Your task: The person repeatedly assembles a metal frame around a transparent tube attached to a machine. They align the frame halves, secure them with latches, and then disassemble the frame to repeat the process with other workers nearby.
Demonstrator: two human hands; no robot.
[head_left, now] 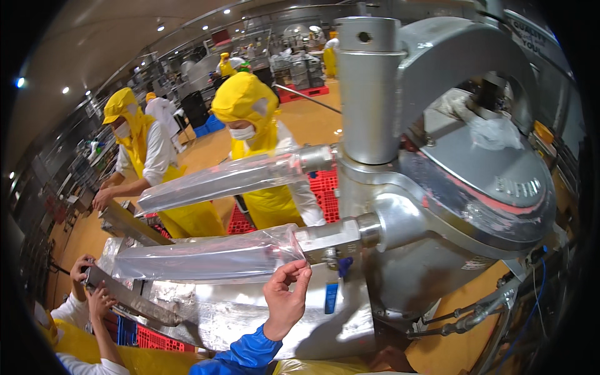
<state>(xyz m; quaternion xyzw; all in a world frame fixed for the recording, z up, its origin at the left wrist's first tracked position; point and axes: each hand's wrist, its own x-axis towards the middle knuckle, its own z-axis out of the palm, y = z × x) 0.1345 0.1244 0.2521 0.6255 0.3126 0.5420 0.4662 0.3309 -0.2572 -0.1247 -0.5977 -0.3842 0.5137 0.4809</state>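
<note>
My left hand point(284, 301), in a blue sleeve, pinches the open rim of a clear plastic casing point(206, 259) between thumb and fingers. The casing is drawn over the lower steel nozzle point(334, 240) of a big grey filling machine point(450, 181). A second clear casing point(219, 178) hangs over the upper nozzle point(315, 157). Only a sliver of my right hand point(390, 360) shows at the lower edge, under the machine body, and its fingers are hidden.
A co-worker's hands point(87, 284) at the lower left hold a long metal trough point(134, 301) below the lower casing. Two people in yellow hoods and aprons point(253, 125) stand behind the nozzles. Red crates point(325, 187) sit on the orange floor. Hoses point(475, 315) run at the lower right.
</note>
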